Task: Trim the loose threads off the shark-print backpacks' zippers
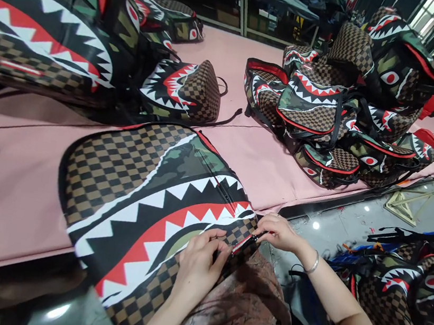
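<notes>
A checkered backpack panel with a camouflage patch and a red-and-white shark-teeth print lies at the pink table's front edge, its lower part overhanging toward my lap. My left hand rests on its lower right part, fingers bent and closed near a red-and-white strip; whether they grip anything is hidden. At the panel's right corner, my right hand pinches a small dark piece at the end of that strip, too small to make out.
Finished-looking shark-print bags stand at the left of the pink table. A heap of similar bags lies at the right. More bags sit low at the right, beside the floor.
</notes>
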A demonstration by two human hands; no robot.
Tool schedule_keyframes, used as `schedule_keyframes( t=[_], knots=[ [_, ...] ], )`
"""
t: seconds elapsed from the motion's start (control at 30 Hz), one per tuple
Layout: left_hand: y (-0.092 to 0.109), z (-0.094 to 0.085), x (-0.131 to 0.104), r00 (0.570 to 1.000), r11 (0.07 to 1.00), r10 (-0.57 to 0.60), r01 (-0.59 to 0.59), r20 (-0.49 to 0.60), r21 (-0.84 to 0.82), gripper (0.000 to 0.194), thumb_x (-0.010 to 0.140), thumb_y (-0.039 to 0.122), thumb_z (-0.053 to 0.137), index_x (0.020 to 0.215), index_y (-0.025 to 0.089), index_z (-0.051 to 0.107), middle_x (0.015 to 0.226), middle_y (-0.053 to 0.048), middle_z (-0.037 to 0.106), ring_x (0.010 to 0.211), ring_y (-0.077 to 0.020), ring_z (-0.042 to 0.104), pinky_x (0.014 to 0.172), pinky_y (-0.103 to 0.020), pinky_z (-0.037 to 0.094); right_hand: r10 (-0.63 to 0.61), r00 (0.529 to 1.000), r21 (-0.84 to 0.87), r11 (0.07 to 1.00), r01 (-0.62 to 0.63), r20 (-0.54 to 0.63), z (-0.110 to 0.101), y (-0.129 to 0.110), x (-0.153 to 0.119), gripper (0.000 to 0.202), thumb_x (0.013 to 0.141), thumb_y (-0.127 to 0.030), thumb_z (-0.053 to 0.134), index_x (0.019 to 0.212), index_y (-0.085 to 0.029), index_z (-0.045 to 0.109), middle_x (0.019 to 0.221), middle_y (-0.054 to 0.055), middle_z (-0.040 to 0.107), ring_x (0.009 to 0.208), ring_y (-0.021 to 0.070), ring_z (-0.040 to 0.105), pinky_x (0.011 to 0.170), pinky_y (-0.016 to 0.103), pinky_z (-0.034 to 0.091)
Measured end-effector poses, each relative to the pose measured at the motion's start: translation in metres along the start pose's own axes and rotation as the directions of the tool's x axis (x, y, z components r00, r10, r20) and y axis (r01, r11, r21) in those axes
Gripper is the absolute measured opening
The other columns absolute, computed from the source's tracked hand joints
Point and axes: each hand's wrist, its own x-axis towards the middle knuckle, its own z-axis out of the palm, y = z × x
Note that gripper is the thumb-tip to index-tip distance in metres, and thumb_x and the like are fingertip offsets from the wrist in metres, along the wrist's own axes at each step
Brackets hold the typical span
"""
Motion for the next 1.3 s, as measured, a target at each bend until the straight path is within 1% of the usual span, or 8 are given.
schedule_keyframes(
  t=[0.17, 0.23, 0.4, 0.5, 0.83, 1.1, 1.2, 1.3],
  knots=[
    [-0.002, 0.001, 0.000, 1.000, 1.000, 0.014, -0.014, -0.022, 0.011, 0.023, 0.079, 0.035, 0.046, 0.066, 0.023, 0.061, 0.108, -0.005, 0.061, 0.098, -0.0271, 0.051, 0.077, -0.044, 0.039, -0.023, 0.999, -0.038, 0.999, 0.025, 0.040, 0.001, -0.008, 0.002, 0.012, 0.083, -0.029, 0.061, 0.089, -0.021, 0.067, 0.087, 0.005, 0.063, 0.087, 0.0163, 0.057, 0.080, 0.029, 0.045],
    [-0.002, 0.001, 0.000, 1.000, 1.000, 0.017, -0.017, -0.026, 0.018, 0.023, 0.079, 0.035, 0.046, 0.065, 0.023, 0.061, 0.108, -0.005, 0.061, 0.098, -0.0272, 0.051, 0.077, -0.044, 0.039, -0.016, 1.000, -0.030, 0.999, 0.017, 0.021, -0.002, -0.008, 0.000, 0.014, 0.083, -0.032, 0.060, 0.090, -0.022, 0.066, 0.087, 0.005, 0.063, 0.087, 0.0167, 0.056, 0.080, 0.029, 0.045],
    [-0.003, 0.000, 0.000, 0.999, 0.999, 0.028, -0.028, -0.015, 0.026, 0.022, 0.079, 0.032, 0.046, 0.064, 0.023, 0.060, 0.108, -0.005, 0.061, 0.099, -0.0266, 0.051, 0.078, -0.043, 0.040, 0.048, 0.996, -0.021, 0.999, -0.049, -0.077, -0.014, -0.002, -0.013, 0.022, 0.083, -0.040, 0.058, 0.092, -0.020, 0.065, 0.085, 0.006, 0.063, 0.085, 0.0181, 0.056, 0.080, 0.032, 0.044],
    [-0.003, 0.000, 0.001, 1.000, 0.999, 0.023, -0.023, -0.006, 0.037, 0.022, 0.078, 0.031, 0.047, 0.063, 0.023, 0.060, 0.108, -0.005, 0.061, 0.098, -0.0265, 0.052, 0.077, -0.042, 0.040, 0.047, 0.996, -0.027, 0.998, -0.049, -0.079, -0.016, -0.001, -0.016, 0.022, 0.083, -0.039, 0.058, 0.092, -0.020, 0.065, 0.085, 0.006, 0.062, 0.084, 0.0182, 0.057, 0.079, 0.033, 0.043],
    [0.004, -0.005, 0.002, 0.999, 0.998, -0.011, 0.009, 0.044, 0.059, 0.024, 0.079, 0.028, 0.044, 0.060, 0.022, 0.059, 0.109, -0.004, 0.061, 0.102, -0.0271, 0.051, 0.077, -0.043, 0.040, -0.027, 1.000, -0.051, 0.998, 0.026, -0.001, -0.002, -0.012, 0.003, 0.016, 0.085, -0.033, 0.058, 0.087, -0.019, 0.065, 0.084, 0.006, 0.062, 0.084, 0.0173, 0.057, 0.078, 0.031, 0.045],
    [0.003, -0.005, 0.002, 0.998, 0.994, 0.044, -0.048, 0.036, 0.097, 0.029, 0.083, 0.028, 0.040, 0.062, 0.021, 0.058, 0.107, -0.006, 0.061, 0.100, -0.0275, 0.051, 0.076, -0.042, 0.041, -0.040, 0.997, -0.132, 0.990, 0.050, 0.071, 0.005, -0.025, 0.008, 0.014, 0.086, -0.030, 0.056, 0.089, -0.018, 0.063, 0.086, 0.006, 0.061, 0.085, 0.0159, 0.056, 0.076, 0.028, 0.046],
    [0.001, -0.004, 0.002, 0.997, 0.992, 0.074, -0.076, 0.016, 0.104, 0.029, 0.083, 0.028, 0.040, 0.062, 0.020, 0.057, 0.106, -0.006, 0.061, 0.098, -0.0275, 0.052, 0.075, -0.042, 0.041, -0.022, 0.999, -0.173, 0.984, 0.029, 0.046, 0.008, -0.032, 0.008, 0.014, 0.087, -0.030, 0.055, 0.089, -0.019, 0.063, 0.084, 0.005, 0.061, 0.084, 0.0161, 0.056, 0.075, 0.028, 0.046],
    [-0.001, -0.002, 0.002, 0.995, 0.990, 0.095, -0.093, -0.013, 0.107, 0.028, 0.083, 0.028, 0.041, 0.062, 0.019, 0.057, 0.104, -0.007, 0.062, 0.097, -0.0273, 0.052, 0.074, -0.041, 0.041, 0.017, 1.000, -0.220, 0.975, -0.022, -0.026, 0.014, -0.040, -0.001, 0.015, 0.086, -0.032, 0.056, 0.086, -0.019, 0.063, 0.081, 0.005, 0.061, 0.080, 0.0164, 0.056, 0.073, 0.029, 0.045]
  ],
)
